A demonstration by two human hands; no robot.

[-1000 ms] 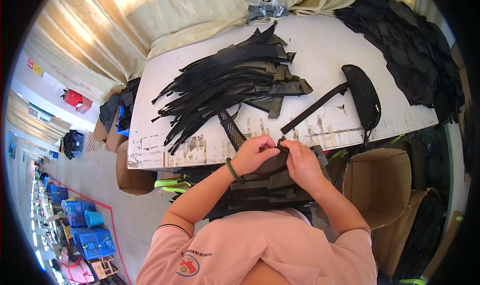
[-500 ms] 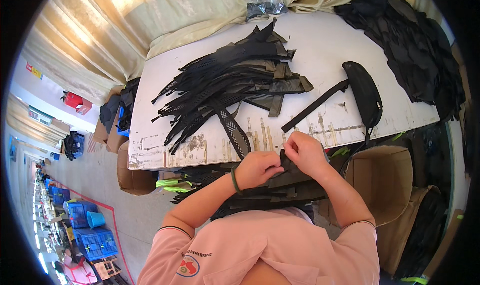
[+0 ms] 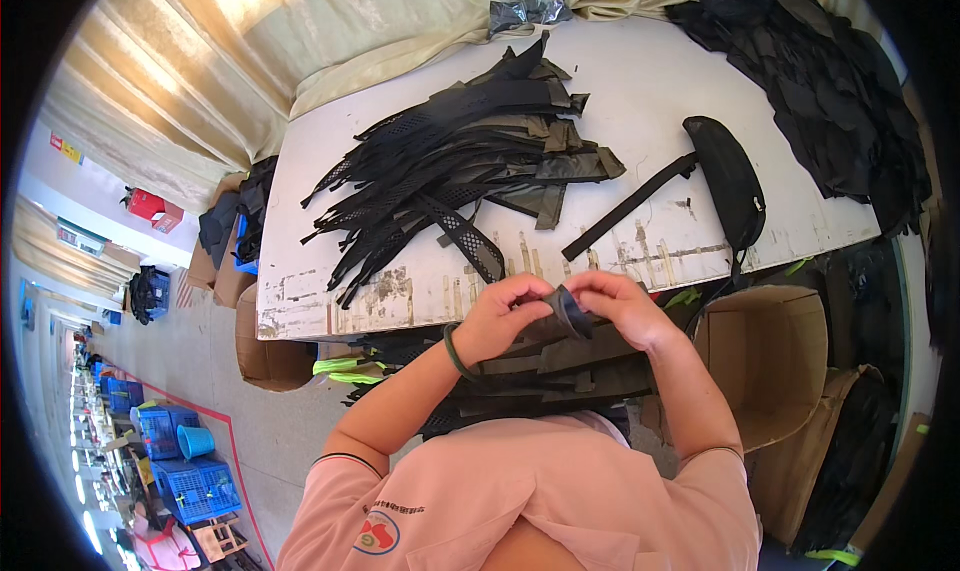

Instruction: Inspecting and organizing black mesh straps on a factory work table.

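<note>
A black pouch (image 3: 733, 179) lies on the white table (image 3: 640, 91) near cardboard boxes (image 3: 765, 356).

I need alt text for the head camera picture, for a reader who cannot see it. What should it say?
Seen from above, a person's left hand and right hand together pinch a small dark fabric piece over a stack of similar pieces on the lap. Ahead, a white table bears a heap of black straps and a black pouch.

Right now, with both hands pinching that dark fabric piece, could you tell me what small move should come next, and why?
Probably finish turning the folded end over. Both the left hand and right hand pinch the dark fabric piece just off the table edge, its end curled between them, above more pieces stacked in the lap.
</note>
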